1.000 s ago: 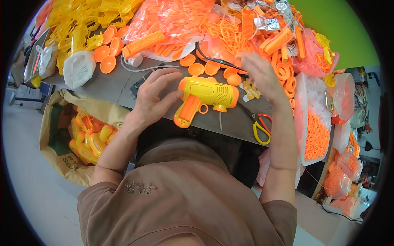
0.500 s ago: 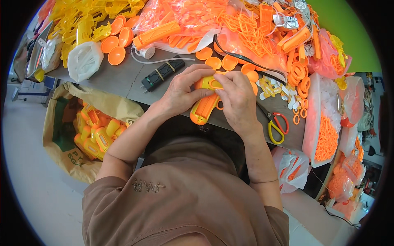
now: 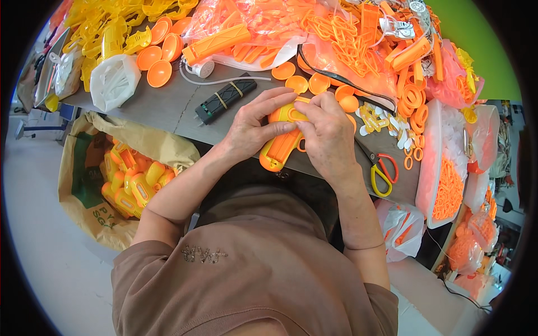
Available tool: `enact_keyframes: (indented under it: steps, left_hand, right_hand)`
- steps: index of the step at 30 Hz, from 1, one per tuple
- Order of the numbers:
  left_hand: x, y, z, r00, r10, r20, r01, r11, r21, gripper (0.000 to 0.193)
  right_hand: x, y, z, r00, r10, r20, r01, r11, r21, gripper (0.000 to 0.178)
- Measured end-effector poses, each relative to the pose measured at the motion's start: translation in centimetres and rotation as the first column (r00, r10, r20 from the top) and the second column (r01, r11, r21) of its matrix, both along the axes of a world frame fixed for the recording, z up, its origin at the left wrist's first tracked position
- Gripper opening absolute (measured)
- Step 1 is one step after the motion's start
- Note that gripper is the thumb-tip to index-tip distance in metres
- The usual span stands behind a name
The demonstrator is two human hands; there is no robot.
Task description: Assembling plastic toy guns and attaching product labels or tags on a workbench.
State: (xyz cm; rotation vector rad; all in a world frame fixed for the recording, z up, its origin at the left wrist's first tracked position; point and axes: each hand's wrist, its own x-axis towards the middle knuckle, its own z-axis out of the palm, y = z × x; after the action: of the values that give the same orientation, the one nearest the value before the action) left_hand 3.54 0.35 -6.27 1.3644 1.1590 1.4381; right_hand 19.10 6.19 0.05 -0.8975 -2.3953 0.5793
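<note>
Between my hands, over the table's near edge, is a yellow-and-orange plastic toy housing with a long open recess in its lower part. My left hand is closed around its left side, thumb lying across it. The fingers of my right hand are pinched together at the oval opening near its upper end; whether they also hold a small part is hidden. To the left of my hands lies a black oblong tool with a tan band around it. Scissors with red and yellow handles lie right of my right hand.
Orange cups and heaps of yellow and orange parts cover the table's far side. At left stands a paper sack of similar housings. A clear tub of orange pieces stands at right. Orange rings lie nearby.
The view has shifted slightly. Both hands stay on the housing, with the right fingers moved a little at its upper opening.
</note>
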Motion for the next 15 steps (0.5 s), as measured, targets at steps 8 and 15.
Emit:
enact_keyframes:
  steps: [8,15]
  left_hand:
    - [1.04,-0.09,0.08,0.997,0.079,0.017,-0.077,0.995,-0.061,0.034]
    - [0.94,0.05,-0.29,0.994,0.106,0.029,-0.106,0.994,-0.002,0.029]
  right_hand:
    - [-0.04,-0.41,0.01,1.000,-0.017,0.019,0.016,0.999,0.039,0.026]
    - [0.66,-0.75,-0.25,1.000,-0.011,0.004,0.011,0.996,0.088,0.031]
